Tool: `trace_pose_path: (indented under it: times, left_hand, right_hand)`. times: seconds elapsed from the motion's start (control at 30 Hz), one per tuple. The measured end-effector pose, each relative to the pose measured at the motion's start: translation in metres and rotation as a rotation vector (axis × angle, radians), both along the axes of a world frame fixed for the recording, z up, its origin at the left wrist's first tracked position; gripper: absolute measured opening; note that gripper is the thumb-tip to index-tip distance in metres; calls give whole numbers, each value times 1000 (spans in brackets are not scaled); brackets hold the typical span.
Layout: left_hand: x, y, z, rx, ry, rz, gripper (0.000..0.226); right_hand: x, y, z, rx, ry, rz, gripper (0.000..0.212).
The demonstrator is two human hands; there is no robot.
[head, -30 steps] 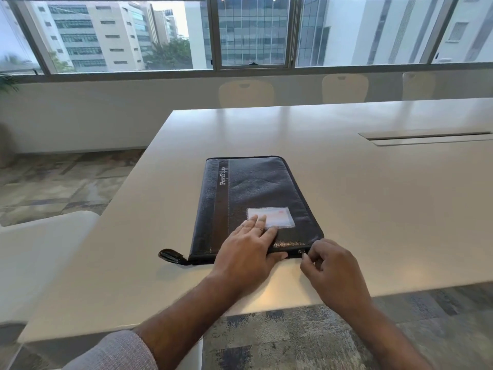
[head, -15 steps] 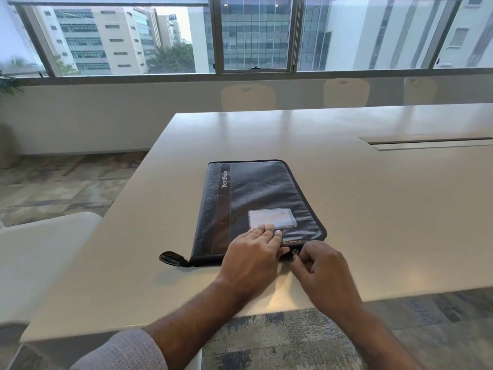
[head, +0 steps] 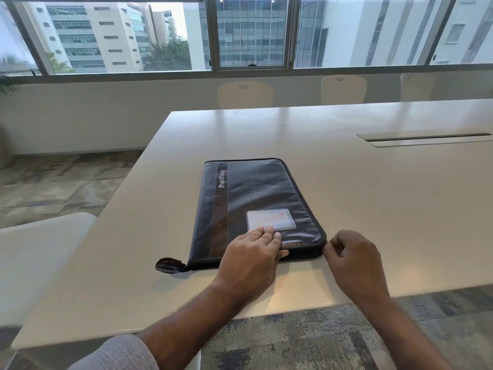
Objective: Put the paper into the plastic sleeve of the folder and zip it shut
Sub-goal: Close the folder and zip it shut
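Closed dark grey leather zip folder [head: 256, 209] lay flat on the white bench [head: 373, 209]. Left hand [head: 252, 259] pressed flat, fingers spread, on its near edge. Right hand [head: 352, 259] pinched at the near right corner; zipper pull not visible.

One dark grey, leather-look zip folder [head: 256, 206] lies on one long white desk [head: 373, 198]. The folder carries one clear rectangular card window [head: 271, 219] on its cover, one darker vertical stripe printed "PortFolio" [head: 221, 206], and one black loop tab [head: 168, 265] at its near left corner. Two bare hands are in view: one left hand [head: 252, 259] and one right hand [head: 354, 259]. One grey knitted sleeve [head: 120, 355] shows, on the left arm. One long recessed slot [head: 426, 137] is set into the desk. Three pale chair backs stand behind the far edge: one [head: 245, 95], a second [head: 343, 89], a third [head: 416, 87]. One white chair [head: 40, 252] stands at the near left.
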State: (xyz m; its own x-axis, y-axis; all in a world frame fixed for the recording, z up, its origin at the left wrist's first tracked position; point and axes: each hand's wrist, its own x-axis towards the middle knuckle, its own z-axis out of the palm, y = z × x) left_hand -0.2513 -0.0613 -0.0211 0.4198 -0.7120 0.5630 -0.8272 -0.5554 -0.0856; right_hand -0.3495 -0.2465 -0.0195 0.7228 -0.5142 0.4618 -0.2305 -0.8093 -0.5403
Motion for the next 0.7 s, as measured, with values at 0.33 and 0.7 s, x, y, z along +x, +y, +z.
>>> trace_pose_path:
  times: [0.33, 0.7]
  left_hand:
    - [3, -1, -5, 26, -18, -18, 30]
    - [7, -1, -11, -21, 11, -54, 42]
  right_hand:
    - [29, -30, 6, -3, 97, 7, 20]
    - [77, -51, 11, 23, 163, 33, 23]
